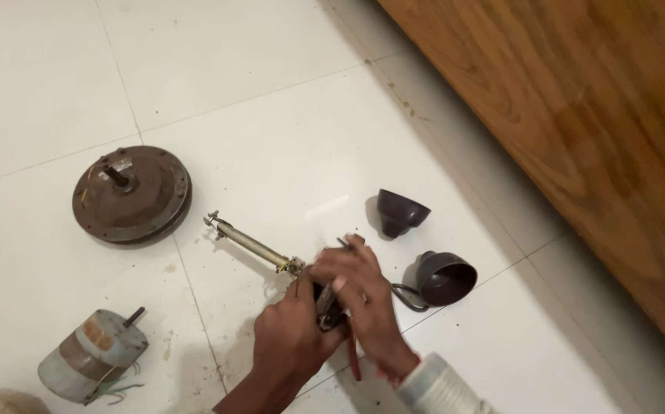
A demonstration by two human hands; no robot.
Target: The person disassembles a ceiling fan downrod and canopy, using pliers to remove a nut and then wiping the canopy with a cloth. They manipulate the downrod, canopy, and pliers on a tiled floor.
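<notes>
A metal rod (249, 241) lies on the white tile floor, its far end with a cross bolt pointing toward a round motor housing. Both hands meet at the rod's near end. My left hand (290, 337) grips that end from below. My right hand (355, 295) is closed on red-handled pliers (353, 359), whose jaws sit at the rod's near end between the two hands. The exact point where the jaws bite is hidden by my fingers.
A round brown motor housing (131, 195) with a short shaft lies at the left. A grey cylindrical motor (91, 359) with wires sits at the lower left. Two dark cup-shaped covers (401, 211) (446, 277) lie right of the hands. A wooden panel (577, 115) fills the right side.
</notes>
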